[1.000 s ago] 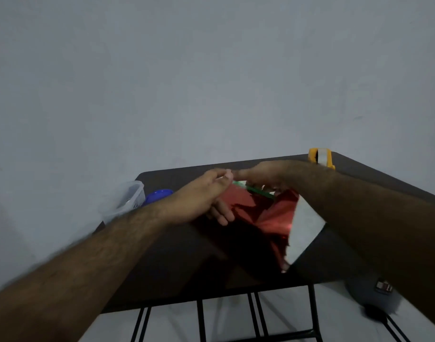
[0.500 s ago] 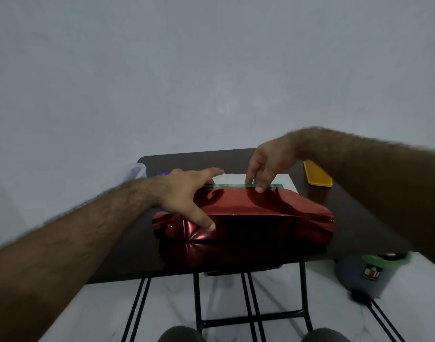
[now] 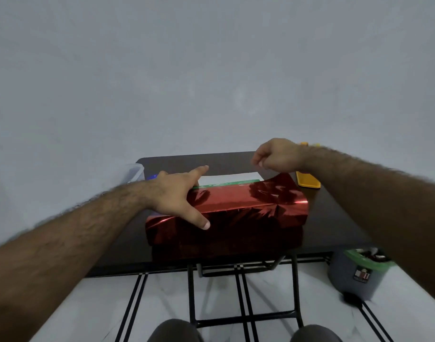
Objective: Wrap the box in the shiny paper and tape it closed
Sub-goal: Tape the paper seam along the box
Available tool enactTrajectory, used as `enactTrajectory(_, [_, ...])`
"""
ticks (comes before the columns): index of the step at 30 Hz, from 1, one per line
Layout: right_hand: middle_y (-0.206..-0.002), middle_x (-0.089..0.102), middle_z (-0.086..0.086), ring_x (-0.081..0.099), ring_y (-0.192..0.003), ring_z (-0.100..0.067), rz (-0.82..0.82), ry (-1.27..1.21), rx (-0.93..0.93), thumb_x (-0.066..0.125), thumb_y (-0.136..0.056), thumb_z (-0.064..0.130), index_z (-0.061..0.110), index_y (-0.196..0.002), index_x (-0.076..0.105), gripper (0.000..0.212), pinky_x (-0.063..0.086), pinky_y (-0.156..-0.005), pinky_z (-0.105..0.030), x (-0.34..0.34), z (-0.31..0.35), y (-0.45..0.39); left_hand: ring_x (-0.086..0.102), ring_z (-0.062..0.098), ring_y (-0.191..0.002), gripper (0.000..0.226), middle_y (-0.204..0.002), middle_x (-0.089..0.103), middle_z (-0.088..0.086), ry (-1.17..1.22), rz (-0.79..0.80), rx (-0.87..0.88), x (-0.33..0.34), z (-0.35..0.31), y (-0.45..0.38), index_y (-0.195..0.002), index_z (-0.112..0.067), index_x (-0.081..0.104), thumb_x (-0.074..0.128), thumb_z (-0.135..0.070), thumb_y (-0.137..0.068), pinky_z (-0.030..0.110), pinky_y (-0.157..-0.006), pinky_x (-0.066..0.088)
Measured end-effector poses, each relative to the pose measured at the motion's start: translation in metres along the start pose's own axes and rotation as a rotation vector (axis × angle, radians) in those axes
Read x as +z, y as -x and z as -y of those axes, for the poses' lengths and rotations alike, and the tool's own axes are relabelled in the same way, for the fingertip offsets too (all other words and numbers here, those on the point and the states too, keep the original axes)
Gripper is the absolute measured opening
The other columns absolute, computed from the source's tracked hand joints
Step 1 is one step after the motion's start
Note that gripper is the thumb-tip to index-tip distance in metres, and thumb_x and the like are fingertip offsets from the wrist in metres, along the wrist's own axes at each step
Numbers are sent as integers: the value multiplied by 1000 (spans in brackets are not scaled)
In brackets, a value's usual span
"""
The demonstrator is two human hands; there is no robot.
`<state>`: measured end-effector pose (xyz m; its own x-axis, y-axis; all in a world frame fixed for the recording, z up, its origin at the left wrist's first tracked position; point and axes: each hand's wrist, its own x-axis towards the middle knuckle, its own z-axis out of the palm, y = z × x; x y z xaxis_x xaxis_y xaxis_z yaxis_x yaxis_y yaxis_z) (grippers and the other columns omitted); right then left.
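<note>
There, on the dark counter [image 3: 334,218], sat the box [image 3: 226,180], mostly covered by the shiny red paper [image 3: 236,211], near the front edge. A strip of the box's white top and a green band showed along its far side, where the paper had not closed over. The left hand [image 3: 177,196] lay flat and spread on the left part of the package, palm down on the paper, thumb reaching down the near face and forefinger pointing toward the far edge; its grip enclosed nothing, it only pressed. The right hand [image 3: 278,156] hung above the far right corner of the box, fingers curled in toward the thumb as in a pinch. It seemed to hold something small or thin, perhaps tape, but the view was too dim to tell what, or whether it touched the raised paper corner just below it.

A yellow object [image 3: 307,180] lay on the counter just right of the package. A clear plastic container [image 3: 135,171] stood at the far left corner, with something blue [image 3: 152,176] beside it. On the floor to the right stood a grey bucket [image 3: 357,277] with a green rim.
</note>
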<state>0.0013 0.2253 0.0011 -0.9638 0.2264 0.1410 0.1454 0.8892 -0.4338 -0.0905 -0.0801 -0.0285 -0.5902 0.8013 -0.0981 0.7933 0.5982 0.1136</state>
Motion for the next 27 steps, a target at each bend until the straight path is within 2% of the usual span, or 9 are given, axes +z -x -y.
enactTrajectory(3, [-108,72,10,65,-106,-12,42,-13,-18,60,-97,9,24,-106,79,26,51,-88,-27,12,9,-14,43,10,-149,147,-156,48,-19,288,29,27,-5,13,-5,-169,-44,0,64,-105,-52,42,-128,28])
enactTrajectory(5, [-115,72,8,64,-113,-13,36,19,-18,60,-98,12,23,-111,79,26,50,-95,-27,15,9,-26,43,4,-146,130,-154,49,-23,498,-72,-9,-9,24,-13,-170,-35,15,58,-102,-67,35,-126,30])
enactTrajectory(9, [-127,73,2,63,-122,-17,79,138,-13,59,-102,12,16,-124,77,29,45,-100,-25,22,-6,-57,48,10,-143,61,-153,51,-13,526,-158,-167,-15,55,-44,-162,-27,41,57,-49,-108,29,-116,36])
enactTrajectory(12, [-128,73,1,64,-119,-16,148,220,8,60,-103,13,16,-126,75,28,41,-90,-20,35,-23,-84,52,16,-144,59,-154,56,0,336,-101,-194,-10,80,-76,-162,-20,40,60,-24,-107,28,-117,40])
enactTrajectory(16, [-143,64,0,62,-122,-15,335,320,-5,63,-99,10,14,-148,58,49,45,-97,-21,56,-47,-113,51,18,-146,71,-162,50,2,144,10,-186,2,101,-115,-165,-18,34,66,-25,-103,37,-121,42])
enactTrajectory(20, [-126,70,1,66,-109,-19,454,332,-74,72,-97,26,35,-117,67,23,53,-93,-31,66,-68,-136,58,24,-135,76,-150,59,4,67,100,-197,10,107,-142,-163,-14,36,72,-34,-100,38,-113,47])
enactTrajectory(21, [-127,69,3,66,-111,-18,450,343,-105,76,-95,29,35,-121,66,28,52,-96,-32,64,-73,-140,59,24,-131,73,-147,61,4,46,95,-185,12,106,-146,-160,-14,41,73,-35,-99,38,-111,49])
enactTrajectory(23, [-127,68,5,65,-115,-17,452,374,-131,83,-91,30,26,-133,67,45,50,-98,-28,56,-79,-144,63,23,-124,63,-142,65,3,41,72,-159,13,107,-155,-150,-13,53,77,-38,-97,38,-107,52])
enactTrajectory(27, [-122,70,3,66,-113,-19,465,350,-17,88,-86,19,12,-126,67,45,49,-86,-19,46,-87,-143,70,23,-107,56,-127,70,2,79,46,-132,13,102,-169,-137,-14,63,83,-39,-92,38,-96,58])
